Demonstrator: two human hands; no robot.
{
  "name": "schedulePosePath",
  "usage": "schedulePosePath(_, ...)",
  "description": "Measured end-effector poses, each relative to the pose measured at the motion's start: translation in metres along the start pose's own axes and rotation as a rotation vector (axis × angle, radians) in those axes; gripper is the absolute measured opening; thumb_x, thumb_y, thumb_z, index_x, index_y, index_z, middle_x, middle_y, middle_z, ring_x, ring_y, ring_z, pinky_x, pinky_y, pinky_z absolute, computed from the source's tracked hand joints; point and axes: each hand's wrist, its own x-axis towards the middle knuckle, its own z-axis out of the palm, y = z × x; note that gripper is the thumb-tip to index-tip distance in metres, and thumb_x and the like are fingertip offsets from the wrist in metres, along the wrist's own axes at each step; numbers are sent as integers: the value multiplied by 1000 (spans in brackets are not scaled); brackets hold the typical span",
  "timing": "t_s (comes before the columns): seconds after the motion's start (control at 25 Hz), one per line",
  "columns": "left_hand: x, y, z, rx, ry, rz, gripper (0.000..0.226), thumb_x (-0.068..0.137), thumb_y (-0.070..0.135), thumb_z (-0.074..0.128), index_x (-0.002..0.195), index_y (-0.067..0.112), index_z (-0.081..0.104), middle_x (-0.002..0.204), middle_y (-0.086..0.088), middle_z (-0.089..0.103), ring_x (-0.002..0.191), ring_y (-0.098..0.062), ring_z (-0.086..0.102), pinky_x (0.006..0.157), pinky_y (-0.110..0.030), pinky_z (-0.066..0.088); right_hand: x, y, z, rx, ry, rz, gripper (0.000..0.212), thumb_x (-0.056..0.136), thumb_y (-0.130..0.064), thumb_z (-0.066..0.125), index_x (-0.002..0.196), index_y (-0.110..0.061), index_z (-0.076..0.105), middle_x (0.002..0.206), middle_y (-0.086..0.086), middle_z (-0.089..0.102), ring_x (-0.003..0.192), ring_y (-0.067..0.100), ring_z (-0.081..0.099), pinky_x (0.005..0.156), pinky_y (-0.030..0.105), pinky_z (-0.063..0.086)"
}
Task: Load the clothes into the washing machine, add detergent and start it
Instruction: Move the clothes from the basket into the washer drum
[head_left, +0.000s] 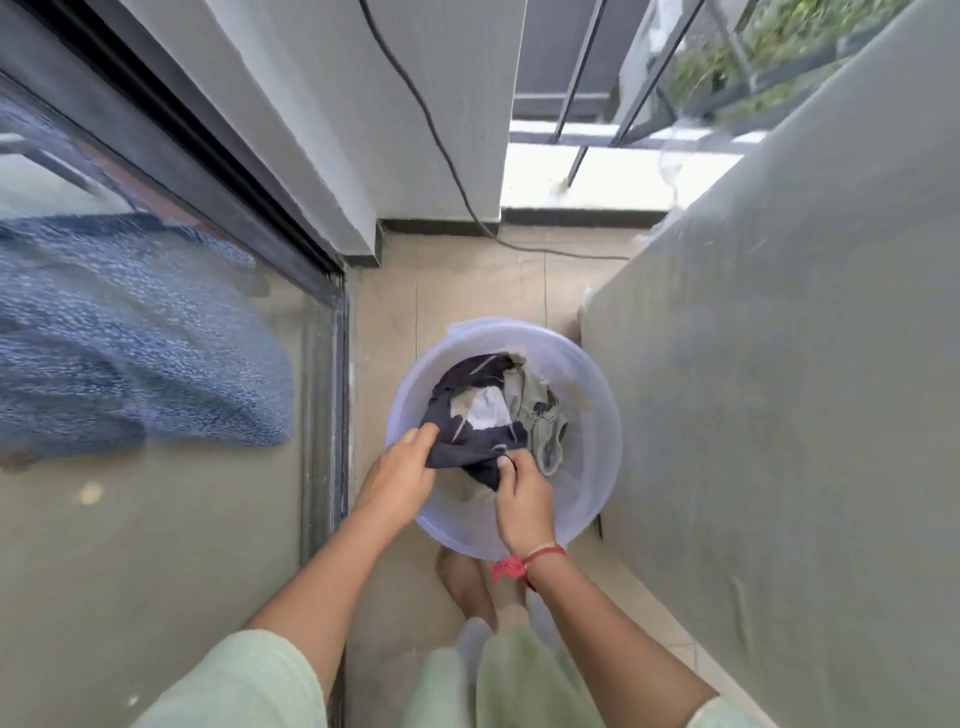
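A pale translucent plastic tub (597, 415) stands on the tiled floor below me, holding a small pile of clothes. A dark navy garment (467, 449) lies on top, with a white piece (488, 408) and a grey-green piece (540, 415) beside it. My left hand (402, 470) grips the navy garment at its left edge. My right hand (522, 499), with a red band at the wrist, pinches the same garment at its near edge. A large grey covered block (779, 389) rises on the right; no washing machine door or detergent shows.
A sliding glass door (156, 364) with a dark frame runs along the left, a blue cloth behind it. A black cable (441, 150) hangs down the white wall to the floor. A railing (597, 78) closes the far end. My bare feet stand just behind the tub.
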Motion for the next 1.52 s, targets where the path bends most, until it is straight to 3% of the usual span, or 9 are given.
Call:
schedulePosePath(0.36,-127,130,-201,-66,368,216,12,76,24,42,81,15,35,80,-10,51,75,-39,53,57,-34,29,-102,-174,-154,91,102,-446,21,97,-17,48,76,-12,51,59,-6,49,58,6,46,57,24,30)
schedulePosePath(0.6,-183,204,-301,-278,545,513,25,81,37,57,74,21,40,71,7,44,63,-7,47,57,-20,36,-170,-271,-254,203,108,-678,23,88,-22,65,71,-12,53,57,-6,48,52,0,41,53,16,33)
schedulePosePath(0.76,-201,232,-339,-525,440,597,31,82,39,61,100,14,58,99,-5,68,96,-14,64,85,-32,49,-191,-294,-300,-288,21,-792,39,63,-33,85,88,-11,65,79,0,61,75,12,58,68,26,45)
schedulePosePath(0.88,-224,238,-358,-541,419,636,29,83,29,65,108,17,58,104,-3,67,100,-11,63,90,-34,48,-197,-288,-310,-599,215,-732,28,70,-28,80,88,-9,72,93,7,53,90,26,57,74,28,40)
schedulePosePath(1.0,-242,245,-375,-605,466,704,22,86,14,66,107,13,57,98,-1,66,92,1,62,84,-20,49,-195,-274,-314,-432,371,-707,23,71,-38,76,78,-16,71,95,1,49,92,15,50,75,27,36)
schedulePosePath(1.16,-252,258,-402,-591,546,748,25,85,16,67,104,8,53,88,4,62,81,3,60,74,-14,47,-199,-264,-303,378,-33,-525,36,73,-42,67,91,-11,66,93,8,67,92,23,63,79,35,49)
schedulePosePath(1.32,-255,265,-423,-472,594,780,21,85,28,68,105,30,62,99,9,69,99,-6,63,91,-32,50,-216,-271,-303,487,-70,-610,47,75,-25,77,114,-8,56,107,8,68,94,15,67,78,32,57)
schedulePosePath(1.4,-261,267,-431,-459,629,824,19,85,29,65,104,32,67,99,8,70,100,-8,64,93,-36,50,-214,-266,-309,401,-151,-601,47,67,-15,83,108,-14,61,98,-2,71,89,10,69,69,22,55)
schedulePosePath(1.52,-264,266,-438,-410,650,832,21,84,29,62,104,27,69,99,9,71,101,-7,64,92,-29,49,-191,-252,-295,-217,-94,-482,34,63,-20,83,93,-13,69,91,2,72,84,18,69,74,32,57)
